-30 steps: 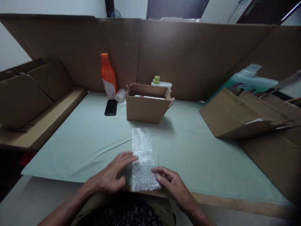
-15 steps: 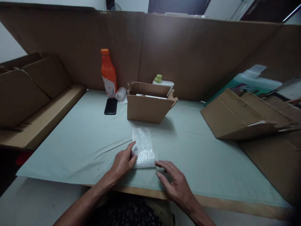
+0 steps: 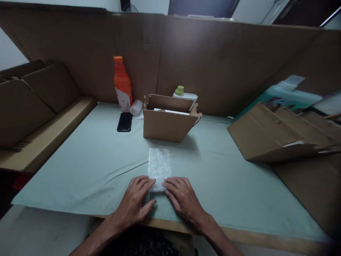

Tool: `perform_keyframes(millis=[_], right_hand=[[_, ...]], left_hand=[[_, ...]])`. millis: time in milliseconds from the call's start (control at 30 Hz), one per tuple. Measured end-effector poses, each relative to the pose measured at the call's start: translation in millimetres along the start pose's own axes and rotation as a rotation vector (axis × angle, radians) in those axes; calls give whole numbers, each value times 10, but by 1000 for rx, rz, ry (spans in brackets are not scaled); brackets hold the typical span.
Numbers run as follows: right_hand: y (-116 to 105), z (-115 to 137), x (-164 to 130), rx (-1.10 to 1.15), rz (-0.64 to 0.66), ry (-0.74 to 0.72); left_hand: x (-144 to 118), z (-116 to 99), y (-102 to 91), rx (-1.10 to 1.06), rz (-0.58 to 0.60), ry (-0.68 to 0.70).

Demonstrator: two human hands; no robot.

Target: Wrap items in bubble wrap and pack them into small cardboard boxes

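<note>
A small sheet of clear bubble wrap (image 3: 159, 165) lies flat on the pale green cloth (image 3: 223, 185) in front of me. At its lower left corner, my left hand (image 3: 137, 197) rests with fingers stretched out and thumb apart, fingertips touching the wrap. My right hand (image 3: 183, 197) touches the lower right corner, its fingers extended and lying flat over the edge. Both hands press from above, and neither grips around the sheet. The near edge of the wrap is partly hidden under the fingertips.
An open cardboard box (image 3: 166, 125) with something white inside stands behind the wrap. Left of it are a black phone (image 3: 124, 122), a bubble wrap roll (image 3: 136, 107) and an orange bottle (image 3: 123, 85). A white bottle (image 3: 190, 96) stands behind. Cardboard boxes (image 3: 266, 133) flank the right.
My right hand has moved left onto the wrap's near edge. My left hand has come down toward the near corner. The wrap looks straighter and narrower along its near edge.
</note>
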State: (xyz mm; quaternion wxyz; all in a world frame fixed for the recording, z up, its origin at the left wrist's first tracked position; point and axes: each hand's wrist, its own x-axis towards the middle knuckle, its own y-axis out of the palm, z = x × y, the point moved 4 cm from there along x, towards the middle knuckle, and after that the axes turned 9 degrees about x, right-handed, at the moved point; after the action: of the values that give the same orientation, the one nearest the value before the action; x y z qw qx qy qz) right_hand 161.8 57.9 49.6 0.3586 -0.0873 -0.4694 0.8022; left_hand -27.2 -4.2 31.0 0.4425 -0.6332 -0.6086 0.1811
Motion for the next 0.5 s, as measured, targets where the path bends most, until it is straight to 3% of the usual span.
perform_keyframes(millis=[233,367,500], right_hand=[[-3,6,-15,-22,27,-13],[-3,-142,-93,-135,-10,-126],[-305,-488,-188,-323,-141,-155]], left_hand=[[72,-38,163,34,29,10],[81,-93,99,-65,70,21],[156,41,-86,-131,-14,-19]])
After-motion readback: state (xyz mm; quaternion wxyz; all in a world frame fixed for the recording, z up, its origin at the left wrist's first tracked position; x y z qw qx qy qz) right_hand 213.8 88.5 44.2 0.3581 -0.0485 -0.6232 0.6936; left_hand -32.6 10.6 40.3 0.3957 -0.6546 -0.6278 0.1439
